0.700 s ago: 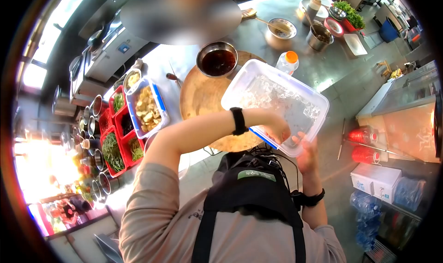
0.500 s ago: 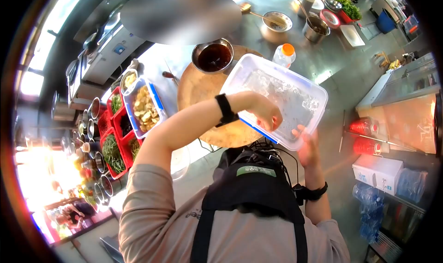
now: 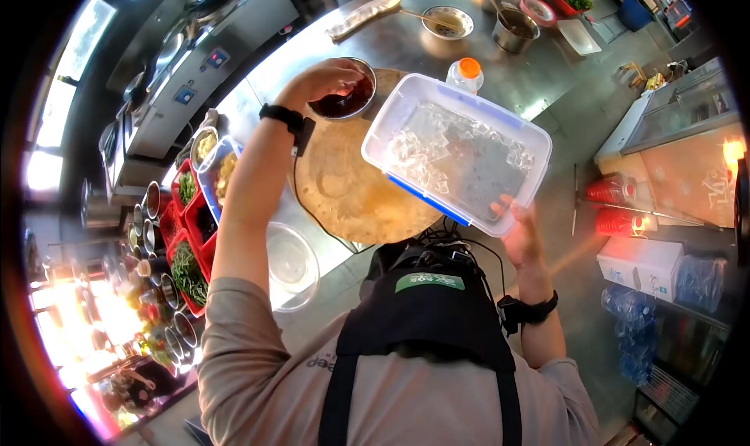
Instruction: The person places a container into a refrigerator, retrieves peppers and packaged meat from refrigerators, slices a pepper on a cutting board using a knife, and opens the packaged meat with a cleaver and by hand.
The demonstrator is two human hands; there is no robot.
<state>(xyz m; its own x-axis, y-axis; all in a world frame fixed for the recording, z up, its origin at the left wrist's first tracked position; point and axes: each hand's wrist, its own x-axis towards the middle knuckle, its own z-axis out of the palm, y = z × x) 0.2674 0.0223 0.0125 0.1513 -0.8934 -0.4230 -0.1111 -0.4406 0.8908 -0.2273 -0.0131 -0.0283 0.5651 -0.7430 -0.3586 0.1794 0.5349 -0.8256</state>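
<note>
- Kitchen with metal pots (image 3: 158,200) along its left side, near red trays (image 3: 178,247) of greens (image 3: 187,274).
- Left hand (image 3: 332,80) reaches into a metal bowl (image 3: 344,118) of dark liquid, fingers curled downward; whether they pinch anything, I cannot tell.
- Under the bowl, a round wooden board (image 3: 336,172) on the metal table (image 3: 394,43).
- Right of it, a plastic tub (image 3: 488,161), tilted, holding clear chunks (image 3: 418,153); a bottle (image 3: 466,75) stands just beyond.
- Right hand (image 3: 520,235) grips the tub's near right corner, fingers bent over the rim.
</note>
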